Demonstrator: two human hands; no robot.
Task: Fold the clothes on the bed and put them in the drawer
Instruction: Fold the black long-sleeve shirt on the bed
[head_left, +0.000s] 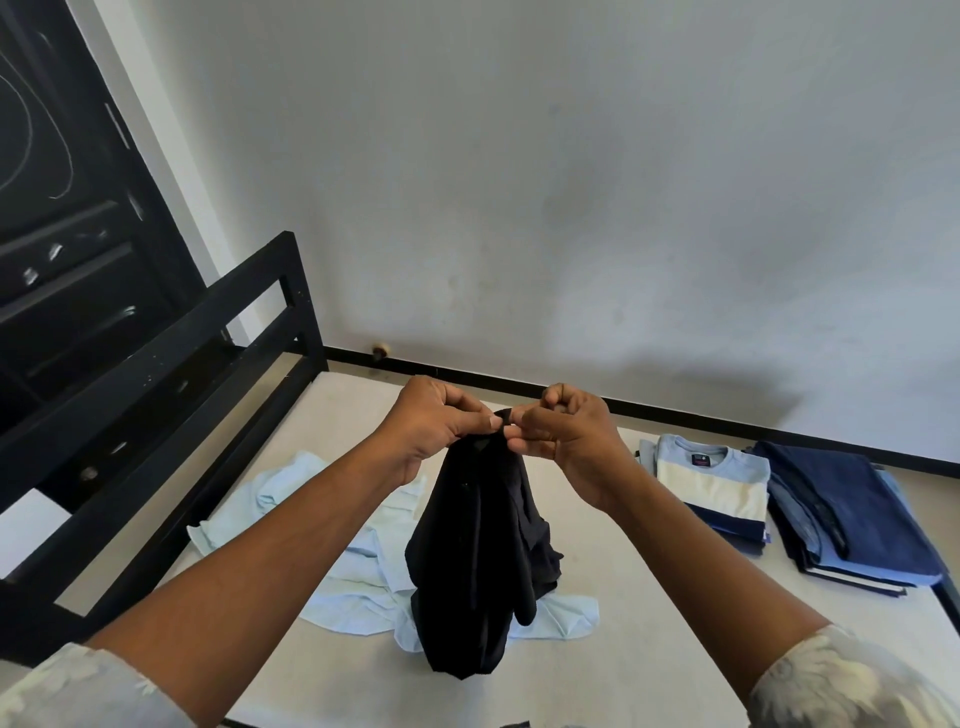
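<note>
A black garment (480, 551) hangs bunched above the middle of the bed (639, 670). My left hand (434, 423) and my right hand (569, 434) pinch its top edge close together, fingers curled. Its lower end touches the mattress. Under and behind it lies a crumpled light blue shirt (358, 566), spread flat on the bed. At the right sits a folded grey, cream and navy t-shirt (711, 483), and beside it a stack of folded dark blue clothes (847, 514).
A black metal bed frame (171, 395) runs along the left side. A dark cabinet with drawers (62, 249) stands at the far left. A grey wall (571, 182) rises behind the bed, with a black skirting strip at its foot.
</note>
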